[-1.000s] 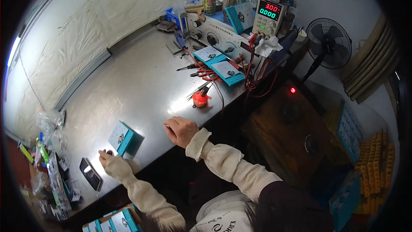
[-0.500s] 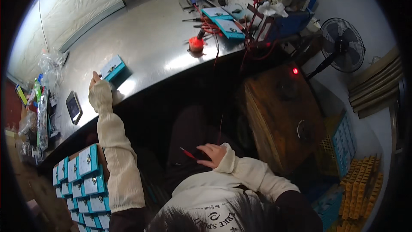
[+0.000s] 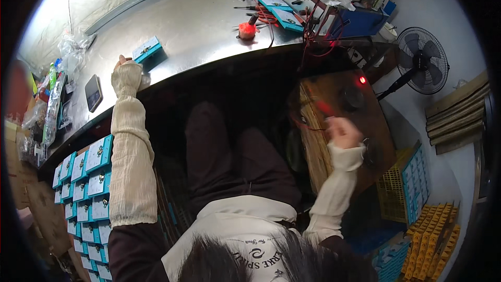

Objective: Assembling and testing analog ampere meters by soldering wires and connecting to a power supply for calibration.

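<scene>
Stacked blue-and-white boxes fill the crate at far left, with a dark phone lying on the steel bench above them. The left hand rests at the bench edge, fingers curled against a small blue box; whether it grips the box cannot be told. Further right, the right hand is raised beside the wooden stand, blurred, apparently pinching a thin red tool.

Single head-worn fisheye view — looks steeply down over own lap, surface ahead at top, floor at right; edges bend toward rim.
</scene>
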